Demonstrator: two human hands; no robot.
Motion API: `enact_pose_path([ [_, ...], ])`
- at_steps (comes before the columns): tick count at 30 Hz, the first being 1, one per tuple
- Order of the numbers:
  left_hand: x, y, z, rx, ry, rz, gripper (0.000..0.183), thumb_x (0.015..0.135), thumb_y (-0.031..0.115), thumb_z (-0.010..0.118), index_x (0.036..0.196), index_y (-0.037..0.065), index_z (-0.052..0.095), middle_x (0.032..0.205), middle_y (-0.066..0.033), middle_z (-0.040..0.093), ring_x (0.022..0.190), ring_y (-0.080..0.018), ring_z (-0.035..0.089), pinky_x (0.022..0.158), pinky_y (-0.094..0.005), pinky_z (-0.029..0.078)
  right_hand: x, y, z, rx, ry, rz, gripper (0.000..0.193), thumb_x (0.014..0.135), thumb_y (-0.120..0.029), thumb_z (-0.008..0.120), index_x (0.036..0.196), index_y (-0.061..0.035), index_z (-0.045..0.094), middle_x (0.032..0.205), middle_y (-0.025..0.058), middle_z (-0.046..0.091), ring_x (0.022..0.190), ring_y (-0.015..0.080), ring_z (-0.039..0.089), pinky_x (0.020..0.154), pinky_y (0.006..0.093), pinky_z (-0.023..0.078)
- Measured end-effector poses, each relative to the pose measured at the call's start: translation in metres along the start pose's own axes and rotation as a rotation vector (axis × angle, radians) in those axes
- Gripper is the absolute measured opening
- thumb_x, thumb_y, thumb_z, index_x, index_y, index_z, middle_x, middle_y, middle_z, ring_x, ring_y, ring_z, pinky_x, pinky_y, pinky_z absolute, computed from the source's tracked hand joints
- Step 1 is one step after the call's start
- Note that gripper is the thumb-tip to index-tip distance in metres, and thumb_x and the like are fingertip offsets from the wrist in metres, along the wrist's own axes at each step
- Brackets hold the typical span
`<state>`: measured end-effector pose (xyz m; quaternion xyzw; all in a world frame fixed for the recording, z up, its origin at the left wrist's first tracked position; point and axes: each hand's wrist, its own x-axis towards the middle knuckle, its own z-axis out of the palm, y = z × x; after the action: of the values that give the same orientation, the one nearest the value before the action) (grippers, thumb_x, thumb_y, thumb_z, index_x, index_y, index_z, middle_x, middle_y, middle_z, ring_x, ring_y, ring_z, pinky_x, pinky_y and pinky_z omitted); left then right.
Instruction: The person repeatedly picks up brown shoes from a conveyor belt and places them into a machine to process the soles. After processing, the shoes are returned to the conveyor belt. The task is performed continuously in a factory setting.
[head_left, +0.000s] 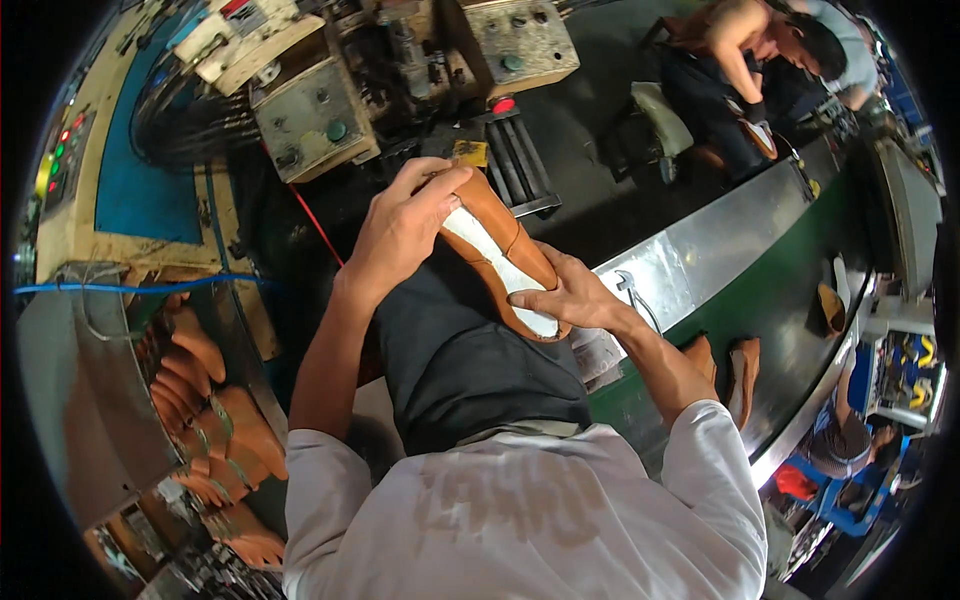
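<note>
Both my hands hold one brown leather shoe (484,205) above my lap, tilted with one end up and left. A long white strip, with brown leather along both sides, runs down its face toward me. My left hand (402,228) grips the upper end, fingers curled over its edge. At the lower end, my right hand (578,290) wraps the side, with the thumb pressed onto the white surface. Whether the white part is the inside or the underside, I cannot tell. Just right of my right hand, a hammer-like metal tool (627,284) rests on the metal ledge.
A machine with two control boxes (315,118) (520,50) stands ahead. On the right runs a green conveyor belt (655,385) carrying several brown shoes (742,378). Brown shoe-shaped pieces (235,430) fill a rack at left. A co-worker (735,70) sits at the far right, holding a shoe.
</note>
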<state>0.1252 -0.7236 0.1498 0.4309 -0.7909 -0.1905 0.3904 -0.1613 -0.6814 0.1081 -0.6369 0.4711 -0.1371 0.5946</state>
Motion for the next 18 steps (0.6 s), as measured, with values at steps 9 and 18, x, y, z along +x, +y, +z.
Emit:
enact_pose_path([
  [9, -0.044, -0.006, 0.003, -0.579, 0.323, -0.426, 0.053, 0.103, 0.0, 0.07, 0.151, -0.007, 0.049, 0.145, -0.0152, 0.058, 0.13, -0.0196, 0.061, 0.109, -0.039, 0.056, 0.03, -0.009, 0.028, -0.057, 0.068, -0.138, 0.103, 0.089, -0.034, 0.083, 0.164, 0.0112, 0.029, 0.136, 0.0358, 0.067, 0.127, 0.0416, 0.069, 0.11, 0.0451, 0.053],
  [18, -0.026, -0.006, -0.033, 0.266, -0.015, 0.055, 0.043, 0.081, 0.01, 0.089, 0.123, 0.008, 0.079, 0.122, -0.017, 0.07, 0.114, -0.0338, 0.072, 0.092, -0.0365, 0.062, 0.031, -0.002, 0.017, -0.11, -0.059, -0.139, 0.103, 0.088, -0.034, 0.082, 0.164, 0.0103, 0.028, 0.141, 0.0377, 0.062, 0.134, 0.045, 0.063, 0.116, 0.0471, 0.048],
])
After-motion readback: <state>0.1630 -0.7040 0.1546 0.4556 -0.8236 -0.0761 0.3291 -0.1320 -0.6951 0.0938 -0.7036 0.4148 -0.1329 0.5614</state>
